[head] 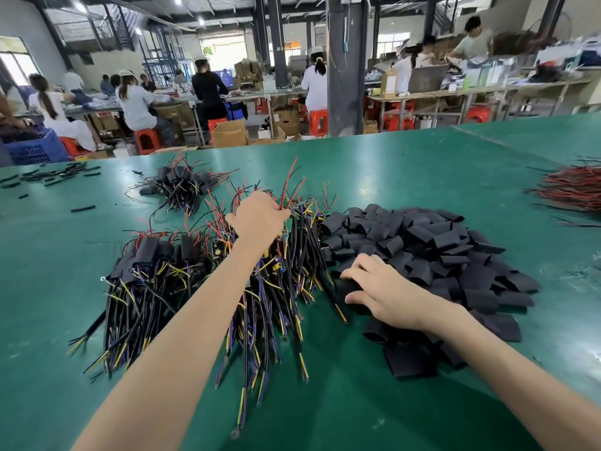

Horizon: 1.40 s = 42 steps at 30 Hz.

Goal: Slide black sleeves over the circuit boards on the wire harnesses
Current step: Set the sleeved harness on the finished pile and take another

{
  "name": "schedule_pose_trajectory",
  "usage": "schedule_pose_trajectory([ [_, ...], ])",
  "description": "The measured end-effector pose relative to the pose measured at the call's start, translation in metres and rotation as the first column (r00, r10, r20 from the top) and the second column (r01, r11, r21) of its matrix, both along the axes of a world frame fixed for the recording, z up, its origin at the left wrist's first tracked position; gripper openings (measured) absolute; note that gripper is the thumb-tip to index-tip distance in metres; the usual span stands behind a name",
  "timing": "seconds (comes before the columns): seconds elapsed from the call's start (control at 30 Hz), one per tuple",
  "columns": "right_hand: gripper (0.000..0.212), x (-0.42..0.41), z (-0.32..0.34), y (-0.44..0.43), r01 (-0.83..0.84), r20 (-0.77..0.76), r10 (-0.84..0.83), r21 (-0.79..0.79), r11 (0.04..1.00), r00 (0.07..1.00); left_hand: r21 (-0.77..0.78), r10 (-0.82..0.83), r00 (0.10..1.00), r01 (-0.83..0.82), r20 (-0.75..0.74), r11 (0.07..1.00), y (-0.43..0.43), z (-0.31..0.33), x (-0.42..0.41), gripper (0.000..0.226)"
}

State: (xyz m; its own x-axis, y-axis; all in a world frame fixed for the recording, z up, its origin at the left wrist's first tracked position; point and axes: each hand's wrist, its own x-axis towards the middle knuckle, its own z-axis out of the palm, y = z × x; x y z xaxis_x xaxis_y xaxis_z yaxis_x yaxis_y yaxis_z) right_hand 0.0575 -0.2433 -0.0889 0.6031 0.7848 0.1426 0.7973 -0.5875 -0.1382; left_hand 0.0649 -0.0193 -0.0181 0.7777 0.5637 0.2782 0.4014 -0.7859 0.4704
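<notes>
At counter centre, head view: harnesses heaped; sleeves heaped at their 3 o'clock.
Left hand: fingers curled round harnesses at heap's 12 o'clock end.
Right hand: fingers bent onto sleeves; grip hidden, cannot tell.
Risk: tangled wires may drag neighbouring harnesses along; stray leads could snag a sleeve's mouth.

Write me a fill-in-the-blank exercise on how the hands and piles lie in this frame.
The left hand grips into the pile of bare multicoloured wire harnesses, which lies to the ____ of the heap of flat black sleeves.
The right hand rests on the ____, not on the harnesses.
The smooth table mat under everything is ____.
Missing words: left; sleeves; green.
</notes>
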Motion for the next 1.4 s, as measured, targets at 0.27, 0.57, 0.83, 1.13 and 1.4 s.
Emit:
schedule_pose_trajectory([
  [0.27, 0.042, -0.005, 0.004, 0.0, 0.03, -0.027, -0.03, 0.018, 0.999, 0.999, -0.269, -0.115, 0.919, 0.228, 0.377, 0.936, 0.006, 0.021, -0.018, 0.021],
  [0.57, 0.043, -0.008, 0.005, 0.004, 0.04, -0.059, -0.036, 0.075, 0.996, 0.998, -0.467, 0.071, 0.601, 0.536, 0.796, 0.703, 0.006, 0.067, -0.048, 0.018],
  [0.83, 0.04, -0.008, 0.006, 0.007, 0.067, -0.082, -0.052, 0.186, 0.98, 0.995, -0.028, -0.174, 0.555, 0.335, 0.813, 0.942, 0.01, 0.098, -0.067, 0.025],
  [1.13, 0.039, -0.009, 0.008, 0.004, 0.071, -0.084, -0.042, 0.374, 0.925, 0.996, 0.459, -0.532, 0.793, 0.371, 0.295, 0.807, -0.02, 0.017, -0.095, 0.022],
  [1.4, 0.038, -0.012, 0.013, 0.005, 0.028, 0.027, -0.046, 0.476, 0.879, 0.999, 0.48, -0.583, 0.775, 0.426, 0.245, 0.767, -0.03, -0.033, -0.1, 0.031],
])
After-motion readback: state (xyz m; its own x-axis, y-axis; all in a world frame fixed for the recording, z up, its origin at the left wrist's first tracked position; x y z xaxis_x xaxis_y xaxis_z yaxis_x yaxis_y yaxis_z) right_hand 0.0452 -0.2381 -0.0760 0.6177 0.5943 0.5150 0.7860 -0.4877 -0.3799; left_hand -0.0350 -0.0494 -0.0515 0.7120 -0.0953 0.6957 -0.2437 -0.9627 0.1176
